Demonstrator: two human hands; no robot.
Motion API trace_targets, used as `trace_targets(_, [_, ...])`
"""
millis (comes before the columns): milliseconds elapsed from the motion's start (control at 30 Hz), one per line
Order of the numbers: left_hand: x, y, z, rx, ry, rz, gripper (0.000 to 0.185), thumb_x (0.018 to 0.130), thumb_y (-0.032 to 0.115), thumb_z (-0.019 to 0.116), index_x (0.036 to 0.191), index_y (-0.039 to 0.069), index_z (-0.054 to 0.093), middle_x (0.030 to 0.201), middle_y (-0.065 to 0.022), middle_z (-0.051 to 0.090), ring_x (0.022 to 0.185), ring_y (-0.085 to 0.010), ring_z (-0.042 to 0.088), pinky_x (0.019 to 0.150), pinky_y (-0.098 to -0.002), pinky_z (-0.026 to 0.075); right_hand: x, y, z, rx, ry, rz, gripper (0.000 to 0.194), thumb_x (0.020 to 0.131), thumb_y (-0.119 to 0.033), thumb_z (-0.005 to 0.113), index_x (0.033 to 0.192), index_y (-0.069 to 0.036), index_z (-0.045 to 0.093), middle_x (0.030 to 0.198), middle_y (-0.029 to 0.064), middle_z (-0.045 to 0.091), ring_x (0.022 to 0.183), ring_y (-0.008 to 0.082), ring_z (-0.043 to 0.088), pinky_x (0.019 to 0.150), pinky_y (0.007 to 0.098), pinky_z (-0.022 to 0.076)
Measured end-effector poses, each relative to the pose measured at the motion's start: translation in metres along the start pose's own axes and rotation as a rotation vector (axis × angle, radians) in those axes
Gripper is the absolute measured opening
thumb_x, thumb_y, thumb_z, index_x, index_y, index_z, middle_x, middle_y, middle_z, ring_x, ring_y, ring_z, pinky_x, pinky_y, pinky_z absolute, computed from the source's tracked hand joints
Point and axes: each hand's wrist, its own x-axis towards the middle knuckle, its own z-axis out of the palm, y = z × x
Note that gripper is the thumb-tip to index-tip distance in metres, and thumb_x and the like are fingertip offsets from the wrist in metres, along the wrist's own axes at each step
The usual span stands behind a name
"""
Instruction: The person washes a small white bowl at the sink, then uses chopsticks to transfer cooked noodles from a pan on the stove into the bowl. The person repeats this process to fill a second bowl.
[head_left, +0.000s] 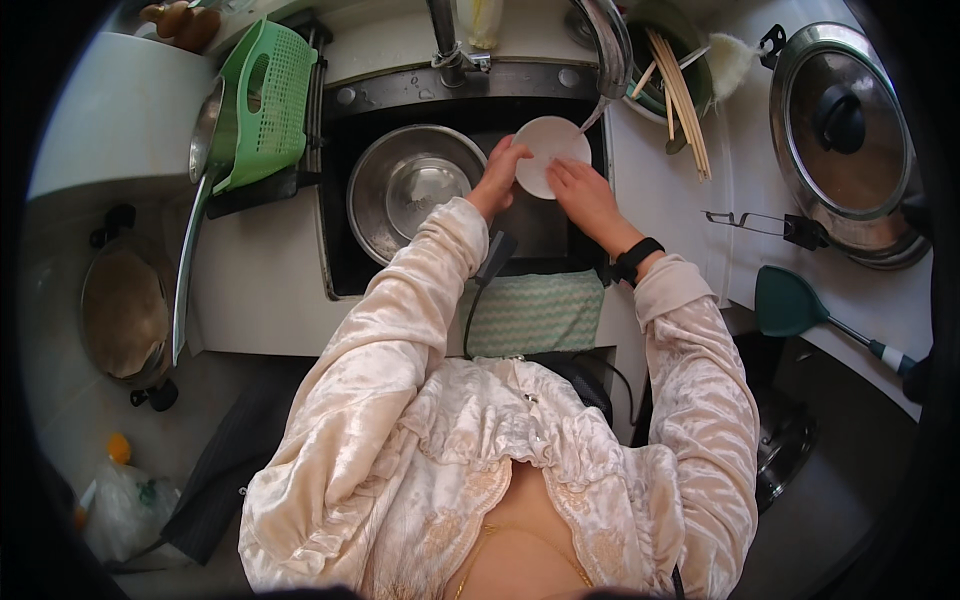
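Note:
My left hand (501, 178) grips the left rim of a small white bowl (551, 139) above the right part of the dark sink (536, 232). The fingers of my right hand (586, 196) lie flat on the bowl's lower inner side; whether its thumb grips the rim is hidden. Water runs from the curved metal faucet (616, 60) at the bowl's upper right edge. Left of my hands, a large stainless steel basin (367, 196) stands in the sink.
A green plastic basket (281, 105) and a metal ladle (196, 217) are left of the sink. Wooden chopsticks (681, 105) lean out of a green container at the right. Farther right are a lidded pot (795, 127) and a green spatula (787, 301). A striped cloth (536, 313) lies on the front edge.

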Motion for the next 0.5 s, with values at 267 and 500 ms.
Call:
trace_targets(267, [-0.001,-0.005,-0.003,-0.13,0.052,-0.086,0.044,0.074,0.017,0.048,0.116,0.007,0.038,0.106,-0.0136,0.047,0.099,-0.0288,0.049,0.08,-0.0426,0.045,-0.003,-0.002,-0.015,0.215,-0.283,0.139,0.018,0.08,-0.019,0.052,0.089,-0.006,0.06,0.087,0.0122,0.061,0.088,0.0272,0.056,0.081,0.0408,0.0397])
trace_targets(500, [0.001,-0.005,-0.014,-0.416,-0.109,-0.354,0.042,0.079,0.016,0.045,0.118,0.0,0.041,0.11,-0.0168,0.051,0.102,-0.0313,0.051,0.088,-0.0427,0.042,-0.015,0.02,-0.001,1.082,0.221,1.227,0.045,0.079,-0.012,0.054,0.12,0.0,0.04,0.113,0.0167,0.05,0.109,0.0272,0.046,0.09,0.0375,0.0369])
